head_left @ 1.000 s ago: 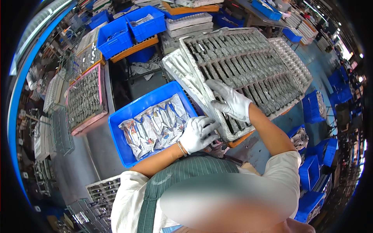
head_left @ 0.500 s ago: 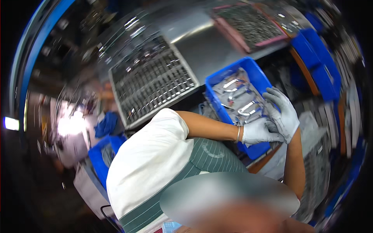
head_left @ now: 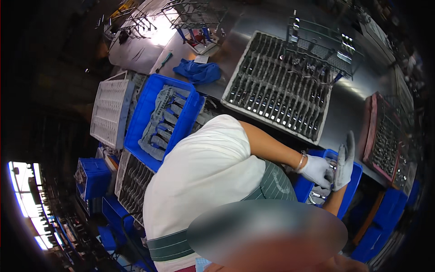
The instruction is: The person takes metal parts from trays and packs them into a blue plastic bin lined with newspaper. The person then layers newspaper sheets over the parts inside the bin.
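Both my hands wear white gloves and meet above a blue bin (head_left: 352, 194) at the lower right. My left hand (head_left: 316, 172), with a bracelet at its wrist, has curled fingers pinching at the cuff of the right glove. My right hand (head_left: 344, 167) is held up with its fingers stretched out, holding nothing. Below the hands, shiny metal wrenches (head_left: 318, 195) lie in the bin, partly hidden by my hands and arms.
A tray (head_left: 271, 121) with rows of metal tools lies on the steel bench, a wire rack (head_left: 317, 43) behind it. At right is a pink-edged tray (head_left: 370, 131). To the left are a blue cloth (head_left: 197, 71), another blue bin (head_left: 131, 143) and a white slotted tray (head_left: 108, 109).
The view has swung left, so the bench, bins and hands appear farther right. My hands stay together at the right glove, and the right hand's fingers now point upward.
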